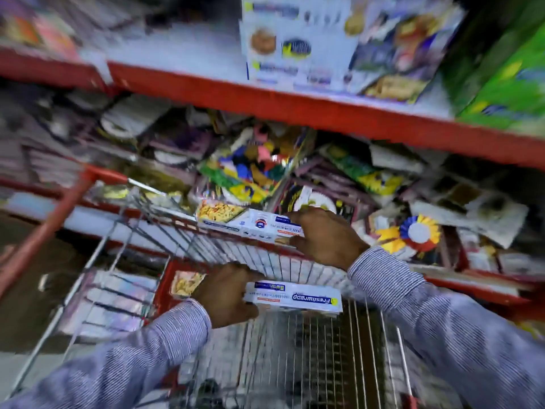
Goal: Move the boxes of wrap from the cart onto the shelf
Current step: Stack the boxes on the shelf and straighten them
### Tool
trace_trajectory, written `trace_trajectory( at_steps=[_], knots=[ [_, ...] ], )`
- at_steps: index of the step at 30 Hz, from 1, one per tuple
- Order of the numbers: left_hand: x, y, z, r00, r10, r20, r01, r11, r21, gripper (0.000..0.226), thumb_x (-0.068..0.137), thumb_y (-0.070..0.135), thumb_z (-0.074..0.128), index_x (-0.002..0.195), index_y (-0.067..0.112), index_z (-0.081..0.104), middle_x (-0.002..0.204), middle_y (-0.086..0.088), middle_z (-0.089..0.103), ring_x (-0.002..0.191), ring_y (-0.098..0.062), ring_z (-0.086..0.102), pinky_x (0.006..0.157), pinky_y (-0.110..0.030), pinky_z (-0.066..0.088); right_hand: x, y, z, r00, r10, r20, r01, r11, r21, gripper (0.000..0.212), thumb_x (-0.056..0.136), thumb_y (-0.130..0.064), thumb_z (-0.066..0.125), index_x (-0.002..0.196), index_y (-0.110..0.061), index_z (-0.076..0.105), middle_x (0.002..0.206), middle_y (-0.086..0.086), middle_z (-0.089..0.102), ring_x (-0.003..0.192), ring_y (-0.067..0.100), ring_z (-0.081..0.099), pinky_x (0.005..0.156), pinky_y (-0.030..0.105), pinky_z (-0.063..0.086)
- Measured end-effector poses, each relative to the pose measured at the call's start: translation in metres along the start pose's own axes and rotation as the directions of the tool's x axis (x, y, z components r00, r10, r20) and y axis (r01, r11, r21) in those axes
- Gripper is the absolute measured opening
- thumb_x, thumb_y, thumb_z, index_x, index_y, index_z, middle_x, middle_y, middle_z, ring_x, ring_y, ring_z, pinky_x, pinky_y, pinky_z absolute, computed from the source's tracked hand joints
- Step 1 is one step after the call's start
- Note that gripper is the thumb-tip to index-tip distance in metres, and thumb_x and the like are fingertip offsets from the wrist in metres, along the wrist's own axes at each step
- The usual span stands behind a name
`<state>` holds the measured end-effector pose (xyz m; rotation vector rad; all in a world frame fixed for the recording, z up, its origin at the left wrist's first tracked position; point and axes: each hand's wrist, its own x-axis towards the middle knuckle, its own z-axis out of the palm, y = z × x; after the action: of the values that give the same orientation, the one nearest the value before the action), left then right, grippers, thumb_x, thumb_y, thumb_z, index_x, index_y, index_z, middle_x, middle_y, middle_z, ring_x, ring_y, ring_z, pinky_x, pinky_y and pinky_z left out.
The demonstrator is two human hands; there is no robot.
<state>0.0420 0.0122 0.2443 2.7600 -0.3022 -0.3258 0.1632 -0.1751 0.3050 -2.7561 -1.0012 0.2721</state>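
My left hand (228,293) grips a long white and blue box of wrap (298,296) held level above the wire cart (295,358). My right hand (324,236) holds a second white box of wrap (244,222) by its right end, higher up, over the cart's far rim and in front of the lower shelf. Both sleeves are striped. On the upper shelf (265,95) stand more white and blue boxes (295,42), blurred.
The shelf has red front edges. The lower shelf (324,178) is packed with paper plates, coloured party packs and a rosette (418,231). A green box (507,84) stands at the upper right. The cart's red handle (50,222) runs at the left.
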Motion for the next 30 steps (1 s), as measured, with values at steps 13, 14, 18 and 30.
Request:
trace_trajectory(
  at_steps=[13,14,18,30],
  knots=[
    [0.031,0.067,-0.248,0.954,0.052,-0.295,-0.041,0.998,0.045,0.072,0.050,0.076,0.070,0.107,0.032,0.077,0.101,0.008,0.078,0.091,-0.010,0.069,0.079,-0.028,0.056,0.025,-0.001,-0.227,0.969,-0.052,-0.243,0.021,0.991,-0.129,0.029,0.090,-0.036,0.057,0.115,-0.024,0.058,0.108,0.008,0.055,0.104,0.032,0.058,0.086,0.048,0.051],
    [0.034,0.071,-0.259,0.953,0.058,-0.298,-0.046,0.998,0.047,0.075,0.049,0.076,0.071,0.108,0.030,0.076,0.105,0.007,0.077,0.096,-0.011,0.067,0.081,-0.026,0.054,0.027,0.002,-0.237,0.967,-0.044,-0.253,0.011,0.991,-0.130,0.030,0.090,-0.040,0.058,0.116,-0.025,0.058,0.108,0.008,0.055,0.103,0.031,0.058,0.087,0.047,0.051],
    [0.058,0.082,-0.299,0.951,0.081,-0.299,-0.075,0.997,0.032,0.067,0.057,0.069,0.082,0.112,0.031,0.076,0.118,0.009,0.070,0.112,-0.014,0.058,0.092,-0.026,0.049,0.044,0.018,-0.278,0.958,-0.012,-0.287,-0.024,0.992,-0.121,0.034,0.090,-0.043,0.056,0.115,-0.021,0.059,0.109,0.009,0.055,0.105,0.031,0.057,0.088,0.047,0.050],
    [0.132,0.073,-0.348,0.941,0.131,-0.314,-0.143,0.990,-0.015,0.066,0.050,0.070,0.081,0.104,0.032,0.079,0.102,0.016,0.078,0.091,-0.002,0.069,0.089,-0.036,0.059,0.118,0.059,-0.330,0.966,0.087,-0.243,-0.106,0.992,-0.067,0.052,0.100,-0.027,0.051,0.147,-0.007,0.040,0.159,0.014,0.032,0.145,0.028,0.031,0.115,0.028,0.024]
  ],
)
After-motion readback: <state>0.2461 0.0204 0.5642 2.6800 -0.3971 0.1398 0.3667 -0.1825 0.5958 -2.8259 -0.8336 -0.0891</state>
